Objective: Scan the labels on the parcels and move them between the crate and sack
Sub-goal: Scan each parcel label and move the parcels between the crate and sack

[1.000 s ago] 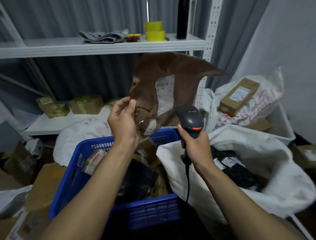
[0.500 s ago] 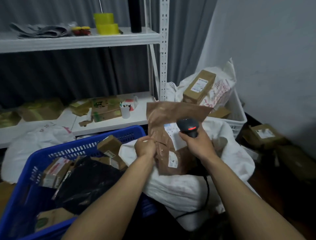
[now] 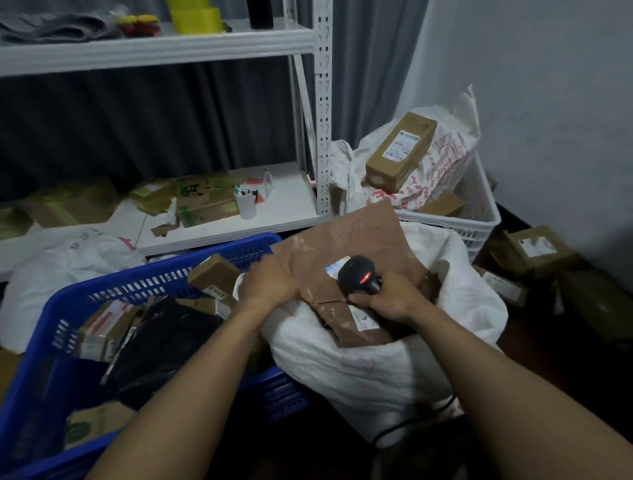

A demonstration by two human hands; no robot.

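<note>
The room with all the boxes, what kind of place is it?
Probably a parcel sorting room: the right hand holds a scanner over a labelled parcel, beside a full crate and a sack.

Two hands, both mine: left hand (image 3: 270, 286), right hand (image 3: 394, 301). One scanner (image 3: 359, 277). One brown parcel (image 3: 342, 246). Two crates: blue crate (image 3: 41, 342), white crate (image 3: 479, 219). Three white sacks: one before me (image 3: 359, 370), one left (image 3: 68, 262), one in the white crate (image 3: 448, 161). One black bag (image 3: 164, 339). Two shelves (image 3: 154, 51) (image 3: 284, 212). Two yellow tape rolls (image 3: 197, 21) (image 3: 187, 2). One white cup (image 3: 246, 205). Boxes: at least two in the blue crate (image 3: 214, 272) (image 3: 106, 320), two at the white crate (image 3: 400, 150) (image 3: 442, 205), two on the floor (image 3: 534, 248) (image 3: 503, 286). Those on the lower shelf are too blurred to count.
</note>
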